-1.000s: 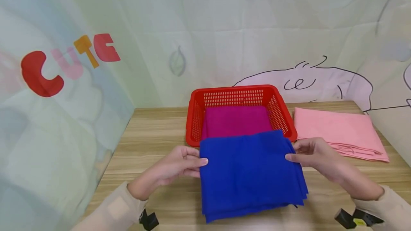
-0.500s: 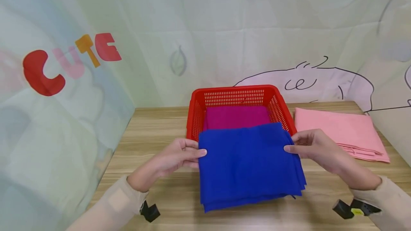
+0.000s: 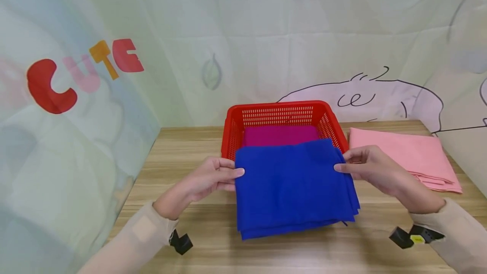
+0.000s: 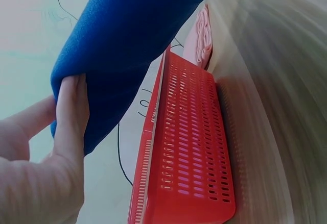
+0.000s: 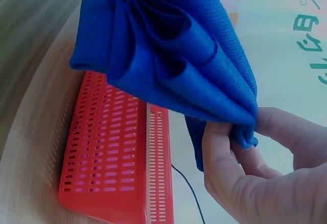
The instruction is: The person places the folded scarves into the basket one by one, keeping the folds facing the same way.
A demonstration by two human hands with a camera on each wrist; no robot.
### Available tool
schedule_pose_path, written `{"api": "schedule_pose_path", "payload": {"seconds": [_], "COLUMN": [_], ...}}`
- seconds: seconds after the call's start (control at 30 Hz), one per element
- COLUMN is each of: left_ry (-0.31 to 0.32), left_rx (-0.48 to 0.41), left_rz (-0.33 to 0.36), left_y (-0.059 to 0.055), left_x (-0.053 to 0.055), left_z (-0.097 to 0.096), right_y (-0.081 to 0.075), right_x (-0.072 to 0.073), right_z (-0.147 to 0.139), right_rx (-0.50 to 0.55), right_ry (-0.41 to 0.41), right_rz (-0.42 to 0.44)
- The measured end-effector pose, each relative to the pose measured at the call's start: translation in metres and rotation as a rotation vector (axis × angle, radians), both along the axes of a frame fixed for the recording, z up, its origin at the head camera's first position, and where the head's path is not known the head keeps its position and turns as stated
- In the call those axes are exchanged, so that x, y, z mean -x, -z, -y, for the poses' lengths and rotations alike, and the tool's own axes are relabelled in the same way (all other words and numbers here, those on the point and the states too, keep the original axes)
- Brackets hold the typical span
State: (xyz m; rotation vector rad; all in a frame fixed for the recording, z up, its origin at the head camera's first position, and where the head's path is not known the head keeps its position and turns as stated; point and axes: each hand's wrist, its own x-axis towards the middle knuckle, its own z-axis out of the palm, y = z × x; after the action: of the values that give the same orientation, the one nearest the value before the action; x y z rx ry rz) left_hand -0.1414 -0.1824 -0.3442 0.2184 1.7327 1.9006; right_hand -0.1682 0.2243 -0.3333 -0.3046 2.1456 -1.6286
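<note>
A folded blue cloth (image 3: 291, 189) hangs between my two hands, above the table and in front of the basket. My left hand (image 3: 213, 176) pinches its left edge, thumb on top. At the opposite edge my right hand (image 3: 374, 168) pinches the layers; the right wrist view shows several folds of the blue cloth (image 5: 173, 55) gathered there. Behind it stands a red plastic basket (image 3: 279, 105) with slotted walls, its front side hidden by the cloth in the head view. Inside the basket lies a folded magenta cloth (image 3: 279, 135), partly covered from sight.
Right of the basket, a folded pink cloth (image 3: 403, 155) lies on the wooden table (image 3: 186, 143). A printed fabric backdrop (image 3: 251, 62) rises behind the table and along its left side.
Both hands have moved forward with the blue cloth, toward the basket. The cloth now covers more of the basket's front and of the magenta cloth. The pink cloth has stayed put.
</note>
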Motion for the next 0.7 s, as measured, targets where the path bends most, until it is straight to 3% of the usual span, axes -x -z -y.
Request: {"api": "schedule_pose_path", "payload": {"seconds": [0.3, 0.7], "left_ry": [-0.042, -0.074], "left_rx": [0.020, 0.002], "left_rz": [0.015, 0.036], "left_y": [-0.004, -0.007], "left_x": [0.010, 0.023], "left_z": [0.000, -0.001], "right_y": [-0.006, -0.014], "right_x": [0.011, 0.024], "right_z": [0.001, 0.005], "right_rx": [-0.075, 0.007], "right_ry": [0.023, 0.033], "right_rz": [-0.014, -0.002]}}
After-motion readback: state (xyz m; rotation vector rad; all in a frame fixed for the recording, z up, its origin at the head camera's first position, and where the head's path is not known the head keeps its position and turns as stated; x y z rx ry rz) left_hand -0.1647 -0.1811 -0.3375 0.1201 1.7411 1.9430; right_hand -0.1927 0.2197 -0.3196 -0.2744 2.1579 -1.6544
